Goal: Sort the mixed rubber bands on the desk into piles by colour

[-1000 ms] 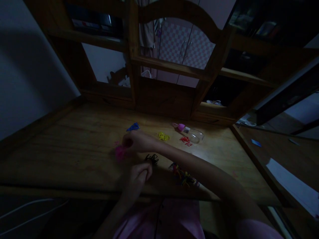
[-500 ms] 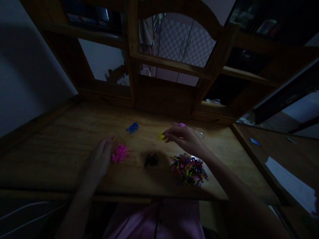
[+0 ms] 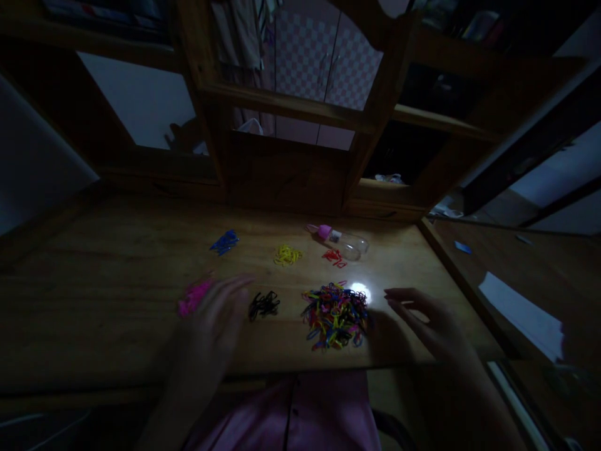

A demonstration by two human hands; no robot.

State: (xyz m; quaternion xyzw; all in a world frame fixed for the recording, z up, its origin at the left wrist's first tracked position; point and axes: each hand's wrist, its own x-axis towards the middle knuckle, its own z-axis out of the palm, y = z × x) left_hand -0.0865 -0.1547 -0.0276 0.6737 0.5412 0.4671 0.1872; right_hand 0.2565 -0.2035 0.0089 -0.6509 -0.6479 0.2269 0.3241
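My left hand (image 3: 211,329), smeared by motion, hovers with fingers stretched between a pink pile (image 3: 193,297) and a black pile (image 3: 264,304) of small thin loops, perhaps rubber bands or paper clips. It partly covers the pink pile. A larger mixed-colour pile (image 3: 335,316) of such loops lies in front of me. To its right is my right hand (image 3: 429,319), thumb and forefinger apart, with nothing visible in them. Farther back lie a blue pile (image 3: 225,242), a yellow pile (image 3: 287,255) and a small red pile (image 3: 335,257).
A clear bottle (image 3: 350,245) with a pink cap lies behind the red pile. Wooden shelving (image 3: 286,172) rises along the table's (image 3: 117,263) back edge. On the right surface are a white paper sheet (image 3: 521,316) and a small blue card (image 3: 462,247).
My right hand has gone from the pink pile, past the yellow one, to the right of the mixed pile. My left hand went left from near the black pile, then back rightward. The view has shifted.
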